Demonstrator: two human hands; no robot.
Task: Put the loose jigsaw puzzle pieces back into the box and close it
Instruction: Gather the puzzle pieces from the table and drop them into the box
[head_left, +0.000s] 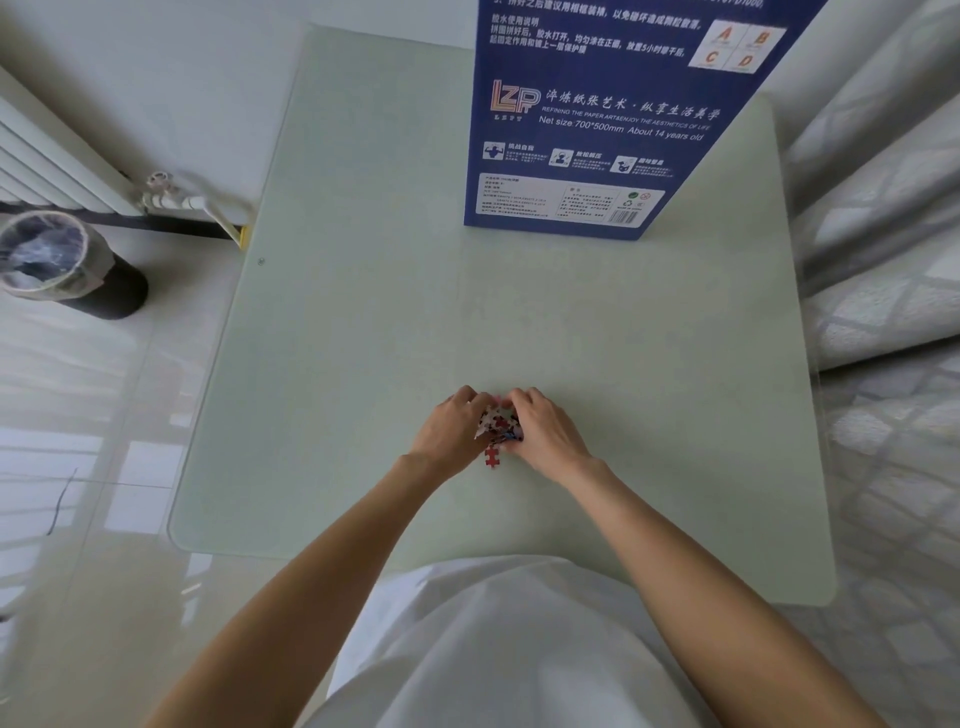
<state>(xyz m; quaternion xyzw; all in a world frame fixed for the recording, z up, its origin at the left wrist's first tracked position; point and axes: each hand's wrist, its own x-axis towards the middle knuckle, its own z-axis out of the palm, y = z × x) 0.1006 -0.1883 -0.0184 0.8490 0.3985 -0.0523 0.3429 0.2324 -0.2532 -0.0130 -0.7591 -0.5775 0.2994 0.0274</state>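
A white garment (498, 649) on the person's torso fills the bottom of the view, with both bare forearms reaching forward over the pale green table (337, 338). The left hand (451, 426) and right hand (545, 428) are cupped toward each other, fingers curled inward, pressing a small heap of red, white and blue puzzle pieces (497, 425) between them on the tabletop. The heap sits in the gap between the two palms, touching both. One red piece (492, 457) lies just outside the cupped hands, on the near side, by the left wrist. The blue box (597, 130) stands well apart at the far edge of the table, its printed face toward the camera. A lined waste bin (57, 260) stands on the floor to the left
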